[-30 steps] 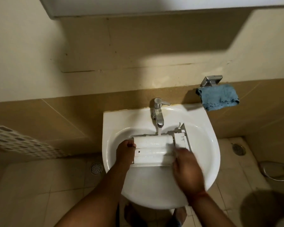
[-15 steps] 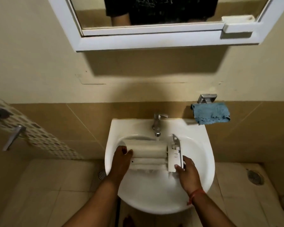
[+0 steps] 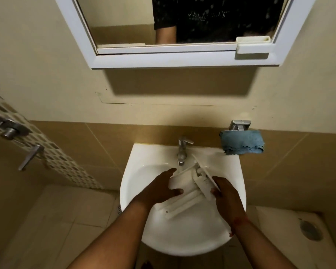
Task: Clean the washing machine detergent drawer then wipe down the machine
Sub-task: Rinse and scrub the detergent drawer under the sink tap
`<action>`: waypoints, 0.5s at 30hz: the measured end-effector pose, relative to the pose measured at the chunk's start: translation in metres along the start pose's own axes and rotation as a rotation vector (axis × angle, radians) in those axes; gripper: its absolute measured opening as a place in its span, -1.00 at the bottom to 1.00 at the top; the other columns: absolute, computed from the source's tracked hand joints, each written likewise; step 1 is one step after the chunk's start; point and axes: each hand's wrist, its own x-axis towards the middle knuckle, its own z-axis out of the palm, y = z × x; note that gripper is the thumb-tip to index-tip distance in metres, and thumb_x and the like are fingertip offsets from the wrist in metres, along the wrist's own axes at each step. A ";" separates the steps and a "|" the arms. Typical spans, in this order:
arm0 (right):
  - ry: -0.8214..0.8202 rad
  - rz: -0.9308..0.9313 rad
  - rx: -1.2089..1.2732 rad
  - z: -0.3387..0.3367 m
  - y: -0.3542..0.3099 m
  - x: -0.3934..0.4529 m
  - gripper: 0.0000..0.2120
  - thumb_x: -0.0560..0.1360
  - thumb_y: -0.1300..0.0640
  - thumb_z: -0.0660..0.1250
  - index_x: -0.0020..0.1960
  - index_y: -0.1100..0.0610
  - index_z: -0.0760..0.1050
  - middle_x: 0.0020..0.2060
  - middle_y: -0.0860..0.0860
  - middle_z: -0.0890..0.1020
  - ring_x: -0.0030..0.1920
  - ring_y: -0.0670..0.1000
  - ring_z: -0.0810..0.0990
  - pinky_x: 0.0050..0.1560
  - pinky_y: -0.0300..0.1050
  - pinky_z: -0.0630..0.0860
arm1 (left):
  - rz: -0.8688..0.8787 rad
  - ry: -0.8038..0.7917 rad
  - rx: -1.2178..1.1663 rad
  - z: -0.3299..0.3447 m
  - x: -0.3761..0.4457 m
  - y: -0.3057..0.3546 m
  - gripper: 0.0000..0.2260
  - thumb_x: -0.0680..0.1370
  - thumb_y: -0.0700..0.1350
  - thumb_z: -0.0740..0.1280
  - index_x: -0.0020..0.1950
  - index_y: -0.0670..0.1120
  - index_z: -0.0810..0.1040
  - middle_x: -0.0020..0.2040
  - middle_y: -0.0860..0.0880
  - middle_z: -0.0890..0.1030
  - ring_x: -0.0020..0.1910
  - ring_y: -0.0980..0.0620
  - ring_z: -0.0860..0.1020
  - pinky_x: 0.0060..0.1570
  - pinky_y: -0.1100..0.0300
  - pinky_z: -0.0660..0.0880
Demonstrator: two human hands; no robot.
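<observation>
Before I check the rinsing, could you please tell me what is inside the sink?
The white detergent drawer lies tilted in the sink below the tap. The left hand rests on it; the right hand grips its front end. The drain is covered.

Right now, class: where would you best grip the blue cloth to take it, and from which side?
Pinch the blue cloth at its loose lower hem, coming from below and in front: it drapes from the metal holder against the wall.

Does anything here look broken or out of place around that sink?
Mostly the wall: a long crack runs across the paint below the mirror. Otherwise, a white detergent drawer lies askew in the sink, which is odd but deliberate.
</observation>
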 end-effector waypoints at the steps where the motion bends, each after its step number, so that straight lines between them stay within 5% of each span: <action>1: 0.025 -0.055 -0.002 -0.003 -0.005 -0.002 -0.59 0.52 0.40 0.31 0.30 0.09 0.51 0.14 -0.06 0.55 0.18 0.01 0.53 0.09 -0.44 0.26 | 0.021 -0.005 -0.032 0.001 -0.001 0.003 -0.27 0.48 0.17 0.42 0.56 0.12 0.16 0.49 0.09 0.31 0.45 0.08 0.30 0.42 0.10 0.29; 5: 0.097 -0.252 -0.073 -0.014 -0.028 0.001 -0.49 0.50 0.40 0.32 0.32 -0.06 0.51 0.22 -0.17 0.48 0.25 -0.21 0.39 0.27 -0.37 0.31 | -0.046 0.071 -0.650 -0.010 -0.003 0.013 -0.63 0.55 -0.10 0.34 0.35 0.08 0.46 0.25 0.07 0.60 0.23 0.07 0.54 0.20 0.14 0.43; 7: 0.109 -0.350 -0.206 -0.016 -0.040 0.008 -0.49 0.44 0.39 0.39 0.29 -0.03 0.55 0.25 -0.04 0.57 0.33 -0.02 0.47 0.30 -0.06 0.46 | -0.085 0.162 -0.908 -0.017 -0.004 0.012 -0.69 0.57 -0.12 0.28 0.31 0.02 0.50 0.17 0.01 0.66 0.19 0.04 0.59 0.21 0.08 0.44; 9: 0.151 -0.494 -0.373 -0.015 -0.051 0.017 -0.48 0.27 0.45 0.49 0.15 0.06 0.63 0.10 0.07 0.68 0.20 0.13 0.60 0.24 0.08 0.49 | -0.104 0.251 -1.058 -0.027 -0.004 0.013 -0.73 0.62 -0.08 0.21 0.30 -0.03 0.49 0.17 -0.05 0.66 0.17 0.00 0.61 0.19 0.02 0.49; 11: 0.082 -0.579 -0.523 -0.013 -0.070 0.028 -0.51 0.24 0.44 0.48 0.09 0.06 0.66 0.04 0.06 0.70 0.16 0.13 0.63 0.31 0.06 0.38 | -0.110 0.309 -1.098 -0.037 -0.005 0.013 -0.74 0.63 -0.03 0.21 0.28 -0.05 0.50 0.17 -0.06 0.64 0.15 -0.04 0.61 0.08 0.03 0.52; 15: -0.157 -0.636 -0.759 0.007 -0.113 0.041 -0.62 0.50 0.24 0.28 0.25 -0.06 0.56 0.20 -0.01 0.63 0.30 0.07 0.50 0.50 0.11 0.08 | -0.068 0.290 -0.843 -0.051 -0.008 0.006 -0.80 0.61 0.08 0.25 0.13 0.04 0.57 0.13 0.03 0.63 0.15 0.00 0.57 0.05 0.11 0.49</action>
